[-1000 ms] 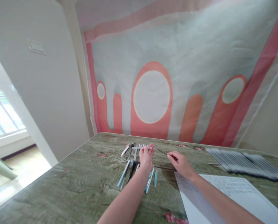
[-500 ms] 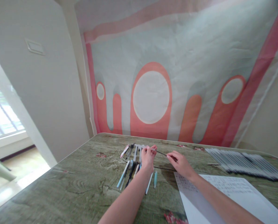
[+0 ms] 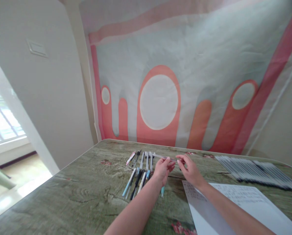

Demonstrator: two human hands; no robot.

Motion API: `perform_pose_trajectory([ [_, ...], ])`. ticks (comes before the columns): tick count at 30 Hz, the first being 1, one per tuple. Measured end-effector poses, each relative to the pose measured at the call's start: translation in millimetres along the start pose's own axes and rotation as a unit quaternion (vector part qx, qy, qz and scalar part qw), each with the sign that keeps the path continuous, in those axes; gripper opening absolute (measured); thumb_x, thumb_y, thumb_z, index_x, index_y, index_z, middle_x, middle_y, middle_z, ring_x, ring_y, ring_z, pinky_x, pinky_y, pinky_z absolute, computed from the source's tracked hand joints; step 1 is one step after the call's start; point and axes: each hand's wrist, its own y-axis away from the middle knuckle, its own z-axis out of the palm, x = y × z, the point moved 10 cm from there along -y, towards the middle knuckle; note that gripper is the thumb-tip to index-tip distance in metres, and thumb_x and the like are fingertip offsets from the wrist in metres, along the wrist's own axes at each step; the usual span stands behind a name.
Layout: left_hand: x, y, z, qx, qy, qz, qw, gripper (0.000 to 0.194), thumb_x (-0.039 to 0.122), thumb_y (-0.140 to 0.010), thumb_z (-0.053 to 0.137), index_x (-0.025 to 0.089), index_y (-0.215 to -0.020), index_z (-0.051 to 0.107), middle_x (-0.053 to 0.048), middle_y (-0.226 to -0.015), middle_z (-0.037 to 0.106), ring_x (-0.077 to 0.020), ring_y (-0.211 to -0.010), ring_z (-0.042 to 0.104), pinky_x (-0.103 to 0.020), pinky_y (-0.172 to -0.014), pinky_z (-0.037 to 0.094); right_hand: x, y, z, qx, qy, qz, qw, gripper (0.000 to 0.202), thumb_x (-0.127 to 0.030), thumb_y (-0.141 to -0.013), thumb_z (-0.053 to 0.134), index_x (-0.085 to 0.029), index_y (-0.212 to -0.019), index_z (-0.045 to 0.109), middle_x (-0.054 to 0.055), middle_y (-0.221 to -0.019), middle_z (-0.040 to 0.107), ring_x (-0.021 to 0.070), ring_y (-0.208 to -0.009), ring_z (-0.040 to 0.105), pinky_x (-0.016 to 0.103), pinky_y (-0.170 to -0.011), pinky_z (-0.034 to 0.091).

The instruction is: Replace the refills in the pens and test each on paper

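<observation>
My left hand (image 3: 163, 169) is closed round a slim, clear-barrelled pen (image 3: 158, 155), whose pale end sticks out to the left above the table. At the pen's other end, the fingertips of my right hand (image 3: 189, 169) are pinched together. What exactly they grip there is partly hidden. Just left of my hands lie several clear pens (image 3: 146, 160) in a row. Nearer to me is a second row of assorted pens, among them a light blue pen (image 3: 129, 182), a black pen (image 3: 136, 185) and a white pen (image 3: 142, 182). My left forearm covers part of that row.
A sheet of paper with handwriting (image 3: 244, 199) lies under my right forearm. A long row of clear, dark-tipped pens (image 3: 258, 171) stretches along the right side. All rest on a wood-patterned table (image 3: 87, 195) against a wall with a pink and grey covering (image 3: 158, 101).
My left hand has moved right, close to my right hand. The thin dark rod that showed between them is now mostly out of sight, and the pen's pale end points left.
</observation>
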Motion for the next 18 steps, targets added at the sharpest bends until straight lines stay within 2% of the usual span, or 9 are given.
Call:
perform_pose_trajectory([
  [3,-10,6,8.0,-0.014,0.03,-0.049,0.998,0.013,0.018,-0.075,0.062,0.013,-0.075,0.05,-0.004,-0.067,0.063,-0.013,-0.065,0.064,-0.02,-0.057,0.049,-1,-4,-5,0.004,-0.03,0.004,1.0,0.03,-0.038,-0.088,0.035,-0.02,-0.104,0.053,0.006,-0.092,0.057,0.0178,-0.087,0.053,0.032,-0.08,0.042],
  [5,-9,7,9.2,-0.012,0.062,-0.056,0.996,0.011,0.017,-0.077,0.06,0.012,-0.074,0.051,-0.005,-0.066,0.063,-0.0123,-0.065,0.064,-0.019,-0.058,0.05,10,-8,-14,0.021,-0.044,0.023,0.999,0.034,-0.038,-0.09,0.028,-0.019,-0.104,0.053,0.005,-0.088,0.058,0.0169,-0.084,0.054,0.031,-0.079,0.042],
  [7,-5,6,6.4,0.002,0.083,-0.055,0.995,0.009,0.017,-0.078,0.058,0.011,-0.074,0.053,-0.006,-0.069,0.064,-0.0116,-0.064,0.063,-0.019,-0.059,0.05,28,-12,-22,0.032,-0.023,0.039,0.998,0.035,-0.039,-0.089,0.03,-0.019,-0.097,0.057,0.005,-0.084,0.059,0.0172,-0.081,0.054,0.031,-0.076,0.042],
  [10,-2,4,-0.1,0.028,0.1,-0.056,0.993,0.009,0.018,-0.08,0.057,0.01,-0.074,0.055,-0.007,-0.07,0.065,-0.0113,-0.064,0.064,-0.019,-0.059,0.051,55,-14,-20,-0.004,0.051,0.038,0.998,0.029,-0.039,-0.083,0.043,-0.018,-0.085,0.062,0.007,-0.085,0.061,0.0192,-0.08,0.054,0.034,-0.075,0.042],
  [13,-2,3,-2.0,0.033,0.111,-0.059,0.992,0.012,0.019,-0.081,0.056,0.009,-0.075,0.057,-0.009,-0.073,0.065,-0.0113,-0.065,0.064,-0.019,-0.061,0.051,74,-10,-9,-0.065,0.09,0.029,0.993,0.026,-0.037,-0.081,0.047,-0.018,-0.081,0.066,0.008,-0.084,0.062,0.0202,-0.082,0.054,0.036,-0.077,0.041],
  [18,-3,2,-2.5,0.026,0.115,-0.055,0.991,0.012,0.02,-0.081,0.056,0.009,-0.075,0.057,-0.009,-0.073,0.065,-0.0116,-0.067,0.064,-0.019,-0.062,0.051,79,-2,7,-0.117,0.119,0.024,0.986,0.025,-0.036,-0.078,0.051,-0.019,-0.081,0.068,0.007,-0.085,0.062,0.0203,-0.084,0.053,0.035,-0.081,0.039],
])
